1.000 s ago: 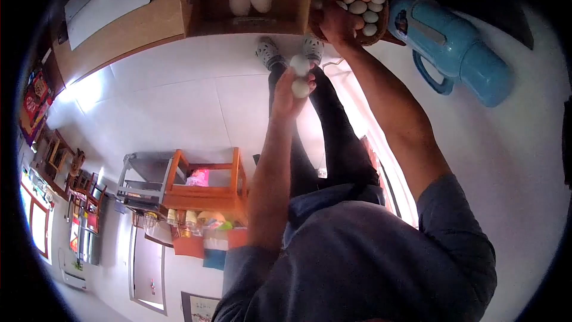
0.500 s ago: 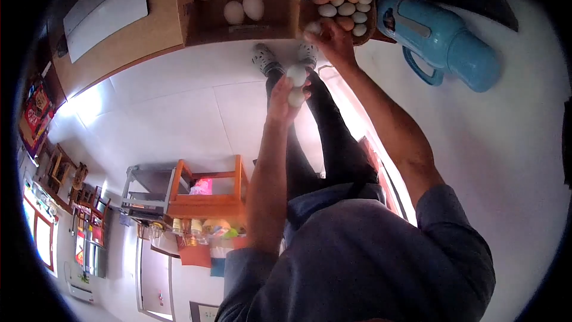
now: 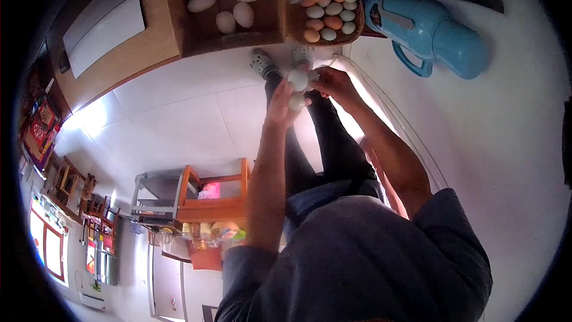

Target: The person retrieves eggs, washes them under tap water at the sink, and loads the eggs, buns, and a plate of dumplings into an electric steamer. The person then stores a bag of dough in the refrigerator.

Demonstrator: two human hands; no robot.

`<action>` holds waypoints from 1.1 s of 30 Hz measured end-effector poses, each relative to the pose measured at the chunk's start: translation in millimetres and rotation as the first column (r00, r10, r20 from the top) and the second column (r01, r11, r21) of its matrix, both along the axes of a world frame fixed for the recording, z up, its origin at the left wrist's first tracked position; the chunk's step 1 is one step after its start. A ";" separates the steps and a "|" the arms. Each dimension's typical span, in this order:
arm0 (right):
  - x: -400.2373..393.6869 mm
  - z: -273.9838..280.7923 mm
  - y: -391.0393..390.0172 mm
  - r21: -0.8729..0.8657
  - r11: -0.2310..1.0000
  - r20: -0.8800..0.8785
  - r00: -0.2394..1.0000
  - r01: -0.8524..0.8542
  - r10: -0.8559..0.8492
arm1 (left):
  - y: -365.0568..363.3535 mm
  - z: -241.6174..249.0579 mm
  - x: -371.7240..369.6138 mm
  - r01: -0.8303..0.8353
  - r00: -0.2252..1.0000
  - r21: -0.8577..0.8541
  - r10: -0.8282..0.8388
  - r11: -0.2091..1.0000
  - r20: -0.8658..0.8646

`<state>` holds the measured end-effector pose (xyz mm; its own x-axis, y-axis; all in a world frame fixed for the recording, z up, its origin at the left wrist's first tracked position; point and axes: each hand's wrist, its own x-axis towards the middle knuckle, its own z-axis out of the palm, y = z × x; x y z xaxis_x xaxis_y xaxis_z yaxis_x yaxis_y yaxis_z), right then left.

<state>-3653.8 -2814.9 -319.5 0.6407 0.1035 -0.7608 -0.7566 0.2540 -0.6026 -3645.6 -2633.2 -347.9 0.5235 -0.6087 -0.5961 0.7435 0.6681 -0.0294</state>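
Note:
My left hand (image 3: 280, 106) is closed around pale eggs. One white egg (image 3: 297, 80) sits at its fingertips, and a second, slightly greener egg (image 3: 297, 102) lies lower against the fingers. My right hand (image 3: 335, 84) pinches another pale egg (image 3: 313, 79), bringing it up against the ones in my left hand. Above both hands stands a basket (image 3: 294, 34) of many white, pale green and brown eggs. Beside it on the left is a cardboard box (image 3: 231, 42) with several larger white eggs (image 3: 243, 15) lying spread on its bottom.
A blue thermos jug (image 3: 432, 33) lies right of the basket, seen from above. White sheets (image 3: 104, 24) lie on the wooden table (image 3: 128, 77) at upper left. My shoes (image 3: 262, 64) are below the box; an orange wooden stool (image 3: 214, 206) stands at lower left.
My right hand has left the basket with a pale egg and come down beside my left hand. The left hand keeps its eggs in nearly the same place.

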 end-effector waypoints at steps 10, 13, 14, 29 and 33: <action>15.8 6.1 -1.0 0.021 0.982 0.079 0.979 -0.190 0.188 | 3.4 -4.7 7.2 -0.044 0.999 0.006 0.044 0.999 -0.009; 22.3 -3.8 0.6 -0.045 0.985 0.038 0.985 -0.167 0.169 | 5.8 -8.1 6.7 -0.077 0.997 0.126 0.080 0.989 -0.020; 23.7 -10.7 0.6 -0.061 0.989 0.017 0.990 -0.137 0.138 | 8.0 -10.3 5.3 -0.092 0.995 0.107 0.095 0.990 -0.026; 64.3 -129.8 4.8 -0.969 0.119 -0.101 0.788 -0.215 0.607 | 28.3 -10.0 -5.5 -0.063 0.998 0.049 0.062 0.997 0.007; 90.4 -122.5 10.6 -0.887 0.273 -0.149 0.791 -0.372 0.593 | 30.7 -7.9 -5.5 -0.072 0.997 0.059 0.072 0.996 0.011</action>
